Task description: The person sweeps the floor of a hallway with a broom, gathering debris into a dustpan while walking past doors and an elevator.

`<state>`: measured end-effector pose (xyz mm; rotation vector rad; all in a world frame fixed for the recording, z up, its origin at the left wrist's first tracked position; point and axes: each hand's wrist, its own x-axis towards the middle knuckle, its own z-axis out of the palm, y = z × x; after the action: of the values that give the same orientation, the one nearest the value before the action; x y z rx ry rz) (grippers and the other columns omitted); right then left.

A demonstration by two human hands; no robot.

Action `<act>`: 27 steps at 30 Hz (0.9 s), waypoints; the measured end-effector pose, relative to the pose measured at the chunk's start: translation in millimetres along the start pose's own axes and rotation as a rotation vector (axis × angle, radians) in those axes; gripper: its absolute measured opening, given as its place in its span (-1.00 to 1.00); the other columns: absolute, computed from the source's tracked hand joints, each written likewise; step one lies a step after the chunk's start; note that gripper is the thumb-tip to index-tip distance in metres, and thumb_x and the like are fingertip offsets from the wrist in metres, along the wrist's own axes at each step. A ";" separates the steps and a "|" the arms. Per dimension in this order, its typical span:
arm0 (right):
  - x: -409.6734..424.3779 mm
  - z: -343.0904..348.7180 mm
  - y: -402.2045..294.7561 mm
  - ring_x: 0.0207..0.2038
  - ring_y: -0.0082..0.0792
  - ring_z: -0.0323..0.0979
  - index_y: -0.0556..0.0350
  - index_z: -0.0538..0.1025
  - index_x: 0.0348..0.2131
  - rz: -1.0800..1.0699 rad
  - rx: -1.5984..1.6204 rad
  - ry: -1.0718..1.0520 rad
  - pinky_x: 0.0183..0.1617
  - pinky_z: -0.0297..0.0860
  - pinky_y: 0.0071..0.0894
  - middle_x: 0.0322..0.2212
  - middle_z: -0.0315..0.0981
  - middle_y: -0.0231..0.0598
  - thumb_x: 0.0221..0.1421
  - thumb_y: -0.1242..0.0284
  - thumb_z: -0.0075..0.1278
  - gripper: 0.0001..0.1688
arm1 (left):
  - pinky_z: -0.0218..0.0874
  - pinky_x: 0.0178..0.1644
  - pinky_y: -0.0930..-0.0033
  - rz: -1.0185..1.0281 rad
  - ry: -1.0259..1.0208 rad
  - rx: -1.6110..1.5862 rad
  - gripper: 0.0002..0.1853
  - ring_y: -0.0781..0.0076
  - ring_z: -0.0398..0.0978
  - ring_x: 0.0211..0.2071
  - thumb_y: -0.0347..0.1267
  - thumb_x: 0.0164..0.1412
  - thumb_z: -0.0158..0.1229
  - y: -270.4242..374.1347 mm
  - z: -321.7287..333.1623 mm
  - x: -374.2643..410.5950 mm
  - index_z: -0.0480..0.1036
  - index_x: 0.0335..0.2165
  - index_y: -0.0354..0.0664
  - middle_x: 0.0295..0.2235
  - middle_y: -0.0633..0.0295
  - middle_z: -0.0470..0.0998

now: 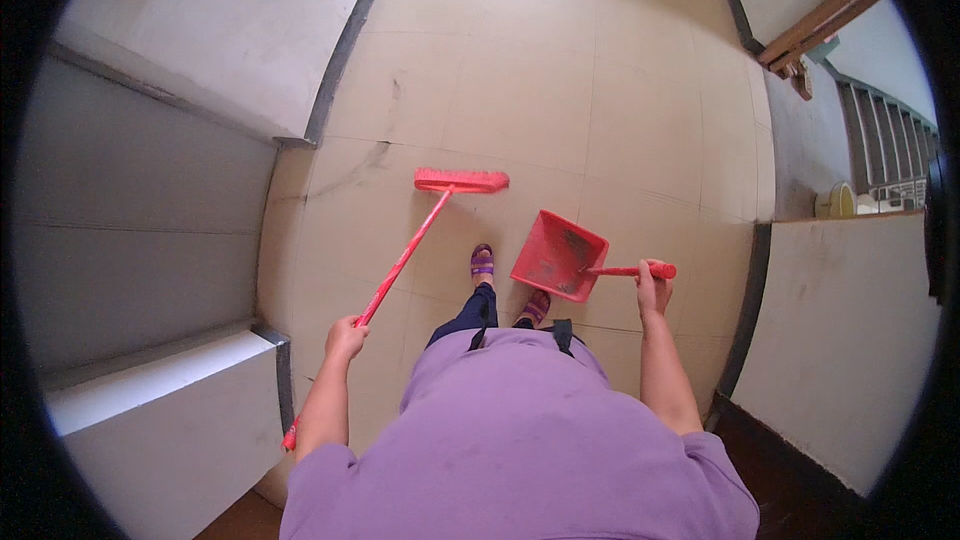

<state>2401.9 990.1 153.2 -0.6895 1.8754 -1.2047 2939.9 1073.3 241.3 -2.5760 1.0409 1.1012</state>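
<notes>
My left hand (346, 337) is closed around the red handle of a broom (409, 249), which slants up and to the right from my hand. The broom's pink-red bristle head (461, 181) is ahead of my feet; whether it touches the floor I cannot tell. In my right hand (654, 289) is the upper handle of a red dustpan (562, 251). Its pan is beside and partly in front of my right foot, with dark grime on its inner face. The end of the broom handle shows beyond my left forearm.
Pale floor tiles (525, 105) with dark smudges run ahead between walls. Grey lift-like doors (142, 195) are recessed at left. At right are a wooden door frame (821, 19), a low white wall (840, 330), a yellowish bucket (838, 201) and a stair railing (881, 131).
</notes>
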 end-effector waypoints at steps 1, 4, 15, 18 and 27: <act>1.0 -1.6 8.6 -0.52 -0.52 0.30 0.08 0.40 -0.46 -0.036 -0.090 0.011 -0.44 0.26 -0.54 -0.55 0.35 -0.37 -0.13 0.40 0.02 -0.82 | 0.26 -0.45 0.24 -0.059 -0.015 -0.100 -0.68 0.20 0.44 -0.51 -0.28 -0.08 -0.03 2.4 1.6 -5.7 0.40 -0.26 -0.06 -0.52 0.06 0.46; -4.8 3.6 13.6 -0.43 -0.33 0.35 0.15 0.41 -0.49 -0.081 -0.283 0.006 -0.32 0.27 -0.39 -0.53 0.38 -0.20 -0.15 0.26 -0.01 -0.69 | 0.24 -0.57 0.28 -0.078 0.000 -0.201 -0.70 0.26 0.42 -0.63 -0.26 -0.04 -0.06 0.4 19.4 0.4 0.39 -0.28 -0.07 -0.59 0.10 0.45; -23.5 15.4 13.3 -0.38 -0.17 0.31 0.14 0.39 -0.53 -0.251 -0.458 -0.035 -0.29 0.24 -0.29 -0.51 0.34 -0.13 -0.16 0.26 -0.02 -0.71 | 0.10 -0.74 0.36 -0.132 -0.278 -0.199 -0.74 0.47 0.29 -0.75 -0.25 0.01 -0.07 17.2 85.4 -46.9 0.41 -0.34 -0.10 -0.70 0.23 0.37; -25.9 21.0 21.2 -0.36 -0.17 0.30 0.12 0.40 -0.51 -0.187 -0.393 -0.043 -0.27 0.24 -0.29 -0.49 0.33 -0.14 -0.16 0.25 -0.02 -0.70 | -0.03 -0.76 0.49 -0.143 -0.574 -0.457 -0.78 0.60 0.15 -0.79 -0.26 0.03 -0.05 -3.5 103.0 -67.2 0.40 -0.31 -0.01 -0.74 0.37 0.26; -32.4 -2.9 27.6 -0.34 -0.24 0.31 0.07 0.44 -0.58 0.000 -0.230 0.104 -0.23 0.23 -0.32 -0.48 0.35 -0.20 -0.17 0.21 0.00 -0.70 | -0.02 -0.73 0.54 -0.138 -0.526 -0.504 -0.68 0.62 0.17 -0.76 -0.25 0.06 -0.05 6.9 43.4 -108.7 0.34 -0.16 0.03 -0.71 0.38 0.27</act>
<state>2416.3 1027.8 139.1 -0.7615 2.1229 -1.0514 2857.1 1143.7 285.4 -2.3935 0.4973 2.0570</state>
